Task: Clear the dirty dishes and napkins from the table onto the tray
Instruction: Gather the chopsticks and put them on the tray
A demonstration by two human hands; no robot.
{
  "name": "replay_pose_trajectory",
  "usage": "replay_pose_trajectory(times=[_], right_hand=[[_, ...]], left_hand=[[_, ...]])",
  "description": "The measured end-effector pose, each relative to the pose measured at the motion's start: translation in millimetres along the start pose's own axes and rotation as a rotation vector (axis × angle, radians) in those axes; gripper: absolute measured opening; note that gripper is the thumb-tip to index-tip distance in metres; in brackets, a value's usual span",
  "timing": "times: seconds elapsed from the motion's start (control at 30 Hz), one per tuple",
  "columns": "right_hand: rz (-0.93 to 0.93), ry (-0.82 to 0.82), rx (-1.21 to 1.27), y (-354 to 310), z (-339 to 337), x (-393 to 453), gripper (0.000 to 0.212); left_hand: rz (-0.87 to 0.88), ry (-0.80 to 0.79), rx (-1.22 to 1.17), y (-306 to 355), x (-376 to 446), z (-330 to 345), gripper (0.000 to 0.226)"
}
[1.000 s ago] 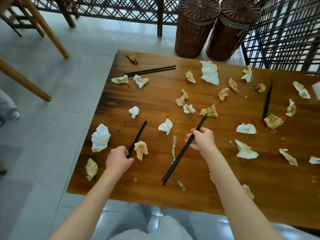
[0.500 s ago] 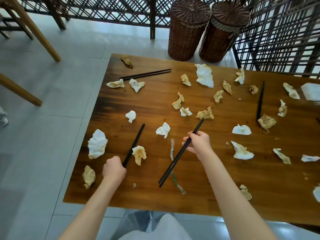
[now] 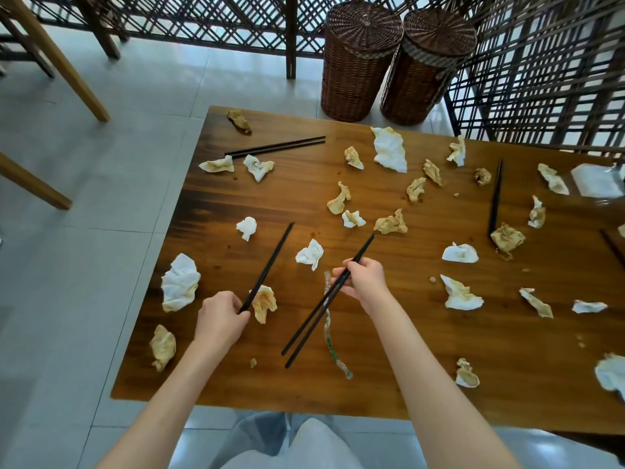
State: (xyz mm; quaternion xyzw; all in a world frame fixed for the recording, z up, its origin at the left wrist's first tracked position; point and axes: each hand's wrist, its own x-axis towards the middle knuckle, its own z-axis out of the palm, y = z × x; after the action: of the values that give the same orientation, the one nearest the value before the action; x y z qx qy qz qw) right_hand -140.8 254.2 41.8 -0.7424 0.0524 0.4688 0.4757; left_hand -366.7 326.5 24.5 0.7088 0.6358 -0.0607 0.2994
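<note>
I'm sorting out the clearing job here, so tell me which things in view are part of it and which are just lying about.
Part of the job:
- chopsticks gripped by the right hand
- chopsticks gripped by the left hand
- chopstick pair at the far edge
- crumpled napkins, like this white one

Just lying about:
- two wicker baskets
- lattice screen
- wooden chair legs

Glossy wooden table [image 3: 389, 360], crumpled paper napkins [image 3: 180, 282], woven wicker baskets [image 3: 358, 62]
</note>
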Motion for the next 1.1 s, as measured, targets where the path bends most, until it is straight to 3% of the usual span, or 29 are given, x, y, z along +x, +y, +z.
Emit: replay_pose_trajectory(times=[0.17,0.33,0.73,1.1], right_hand=[[-0.048,-0.031,0.04,-5,2,-1,0.013],[-0.04,-0.068,0.173,-17,0,-4,0.019],[0.014,-0.155,0.378,-30,-14,-5,0.022],[0.033,-0.16,0.321,-32,-18,-2,0.016]], left_hand=[[0.278,-0.085,-0.123,39,-14,-4,0.02],[0.375,-0.141,-0.132,62,-23,-2,0.019],[0.345,-0.226,-0.234,78,-26,5,0.017],[0.317,-0.221,-0.174,90,-25,6,0.015]])
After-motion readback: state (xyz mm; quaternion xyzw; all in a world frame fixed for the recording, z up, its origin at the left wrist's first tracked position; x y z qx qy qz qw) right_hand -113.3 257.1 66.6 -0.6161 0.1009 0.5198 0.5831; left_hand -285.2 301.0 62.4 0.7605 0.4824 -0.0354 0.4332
